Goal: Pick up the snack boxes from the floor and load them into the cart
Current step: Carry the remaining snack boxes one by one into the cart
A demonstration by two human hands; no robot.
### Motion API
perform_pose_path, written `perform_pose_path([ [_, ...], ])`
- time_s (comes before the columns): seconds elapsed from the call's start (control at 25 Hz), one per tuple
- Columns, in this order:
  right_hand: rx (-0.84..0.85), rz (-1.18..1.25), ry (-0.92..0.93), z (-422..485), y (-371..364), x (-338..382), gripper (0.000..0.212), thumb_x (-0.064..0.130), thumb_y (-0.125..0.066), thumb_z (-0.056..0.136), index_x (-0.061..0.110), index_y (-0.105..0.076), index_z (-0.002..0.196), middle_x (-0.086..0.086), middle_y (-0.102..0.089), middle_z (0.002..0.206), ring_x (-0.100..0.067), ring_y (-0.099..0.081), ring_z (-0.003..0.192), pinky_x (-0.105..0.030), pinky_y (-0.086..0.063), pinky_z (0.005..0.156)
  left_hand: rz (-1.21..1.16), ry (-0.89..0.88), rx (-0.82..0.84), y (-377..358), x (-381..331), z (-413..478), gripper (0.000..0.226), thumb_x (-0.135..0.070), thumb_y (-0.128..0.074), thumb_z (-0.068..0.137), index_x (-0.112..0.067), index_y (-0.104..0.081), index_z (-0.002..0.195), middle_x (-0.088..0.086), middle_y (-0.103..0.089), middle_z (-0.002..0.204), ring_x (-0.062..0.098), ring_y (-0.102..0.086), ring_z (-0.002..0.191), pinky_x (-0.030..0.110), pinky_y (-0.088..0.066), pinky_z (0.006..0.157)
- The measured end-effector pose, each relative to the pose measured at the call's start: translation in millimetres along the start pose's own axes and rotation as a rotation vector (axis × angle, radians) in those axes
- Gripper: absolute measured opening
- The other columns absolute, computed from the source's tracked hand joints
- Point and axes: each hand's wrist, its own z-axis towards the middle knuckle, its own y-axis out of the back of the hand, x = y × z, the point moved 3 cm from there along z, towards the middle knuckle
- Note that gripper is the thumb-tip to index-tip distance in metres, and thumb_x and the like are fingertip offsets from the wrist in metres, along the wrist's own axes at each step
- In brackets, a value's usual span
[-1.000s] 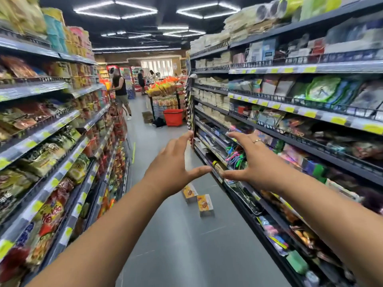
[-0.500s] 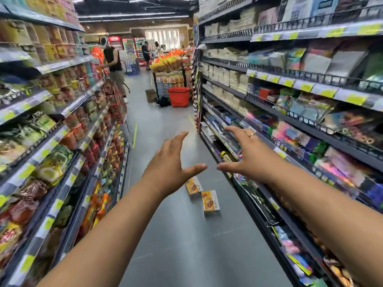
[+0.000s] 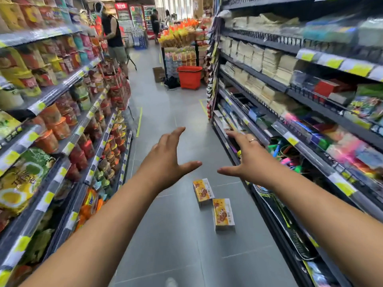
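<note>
Floor (image 3: pixel 176 235), grey tile: two orange-and-yellow snack cartons lying flat, far box (image 3: pixel 203 191) and near box (image 3: pixel 223 214), corner to corner by the foot of the right shelf (image 3: pixel 310 100); whether they touch I cannot tell. Hands, two: my left hand (image 3: pixel 165 162) and right hand (image 3: pixel 246 160) held out above the cartons, fingers spread straight, gripping nothing, apart from each other. Ring (image 3: pixel 252 140), one, on my right hand. Basket (image 3: pixel 189 76), one, red, far down the aisle. People, two at least, distant and blurred. Carton print too small to read; right-shelf goods smeared.
</note>
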Motion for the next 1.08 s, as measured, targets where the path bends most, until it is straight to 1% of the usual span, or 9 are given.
perform_pose_path([
  [0.08, 0.019, -0.031, -0.043, 56.7, -27.2, -13.4, 0.105, 0.055, -0.081, 0.064, 0.04, -0.019, 0.146, -0.005, -0.027, 0.149, -0.026, -0.044, 0.13, -0.039, -0.04, 0.105, -0.007, -0.028, 0.038, -20.7, 39.4, 59.3, 0.092, -0.056, -0.07, 0.078, -0.034, -0.019, 0.15, 0.005, -0.038, 0.147, 0.027, -0.042, 0.133, 0.038, -0.035, 0.106],
  [0.16, 0.035, -0.047, -0.119, 106.2, -53.9, -30.4, 0.107, 0.055, -0.081, 0.064, 0.037, -0.018, 0.148, -0.006, -0.026, 0.149, -0.027, -0.04, 0.132, -0.038, -0.039, 0.106, -0.009, -0.059, 0.105, -43.8, 74.7, 112.5, 0.09, -0.053, -0.072, 0.077, -0.034, -0.021, 0.15, 0.006, -0.041, 0.143, 0.028, -0.045, 0.13, 0.038, -0.036, 0.106],
  [0.32, 0.042, 0.014, -0.277, 188.7, -99.8, -57.8, 0.107, 0.057, -0.081, 0.064, 0.035, -0.018, 0.148, -0.009, -0.027, 0.149, -0.029, -0.038, 0.134, -0.042, -0.038, 0.108, -0.014, -0.114, 0.263, -87.2, 128.8, 212.0, 0.088, -0.053, -0.072, 0.077, -0.036, -0.023, 0.148, 0.005, -0.043, 0.142, 0.024, -0.043, 0.132, 0.038, -0.035, 0.107],
  [0.44, 0.046, 0.029, -0.379, 241.9, -124.6, -85.5, 0.11, 0.059, -0.08, 0.062, 0.034, -0.017, 0.149, -0.01, -0.029, 0.15, -0.029, -0.039, 0.133, -0.041, -0.038, 0.107, -0.014, -0.167, 0.349, -131.7, 149.9, 283.8, 0.087, -0.054, -0.071, 0.078, -0.036, -0.023, 0.148, 0.005, -0.043, 0.143, 0.023, -0.043, 0.133, 0.037, -0.036, 0.105],
  [0.6, 0.054, -0.081, -0.443, 309.2, -150.9, -137.2, 0.109, 0.06, -0.077, 0.065, 0.034, -0.013, 0.15, -0.008, -0.023, 0.151, -0.032, -0.036, 0.132, -0.043, -0.039, 0.105, -0.008, -0.228, 0.462, -196.0, 160.8, 361.0, 0.088, -0.055, -0.069, 0.079, -0.036, -0.021, 0.149, 0.006, -0.04, 0.146, 0.026, -0.043, 0.132, 0.039, -0.037, 0.107],
  [0.72, 0.094, -0.092, -0.486, 375.3, -180.1, -179.6, 0.106, 0.061, -0.075, 0.067, 0.034, -0.012, 0.149, -0.007, -0.024, 0.148, -0.033, -0.034, 0.131, -0.046, -0.042, 0.102, 0.016, -0.183, 0.521, -247.7, 187.9, 422.5, 0.085, -0.056, -0.068, 0.079, -0.038, -0.021, 0.148, 0.005, -0.039, 0.146, 0.029, -0.045, 0.129, 0.041, -0.041, 0.104],
  [0.88, 0.131, -0.002, -0.573, 438.8, -230.1, -232.7, 0.099, 0.053, -0.077, 0.069, 0.026, -0.022, 0.147, -0.009, -0.028, 0.144, -0.033, -0.041, 0.126, -0.042, -0.044, 0.098, 0.07, -0.192, 0.621, -323.2, 225.3, 481.2, 0.078, -0.052, -0.068, 0.082, -0.036, -0.028, 0.147, 0.003, -0.041, 0.144, 0.028, -0.046, 0.128, 0.036, -0.039, 0.1],
  [0.96, 0.167, 0.058, -0.65, 460.6, -272.7, -267.2, 0.097, 0.049, -0.079, 0.07, 0.024, -0.025, 0.146, -0.01, -0.029, 0.142, -0.034, -0.047, 0.121, -0.041, -0.047, 0.093, 0.083, -0.189, 0.702, -378.9, 250.1, 500.7, 0.076, -0.05, -0.068, 0.083, -0.036, -0.029, 0.147, 0.001, -0.04, 0.145, 0.026, -0.046, 0.128, 0.035, -0.039, 0.099],
  [1.08, 0.227, 0.149, -0.804, 476.9, -357.6, -321.9, 0.1, 0.049, -0.081, 0.068, 0.027, -0.023, 0.147, -0.008, -0.03, 0.141, -0.035, -0.053, 0.114, -0.039, -0.046, 0.087, 0.091, -0.139, 0.859, -480.6, 301.5, 516.3, 0.076, -0.047, -0.069, 0.082, -0.034, -0.031, 0.146, 0.003, -0.04, 0.144, 0.027, -0.045, 0.128, 0.034, -0.038, 0.1],
])
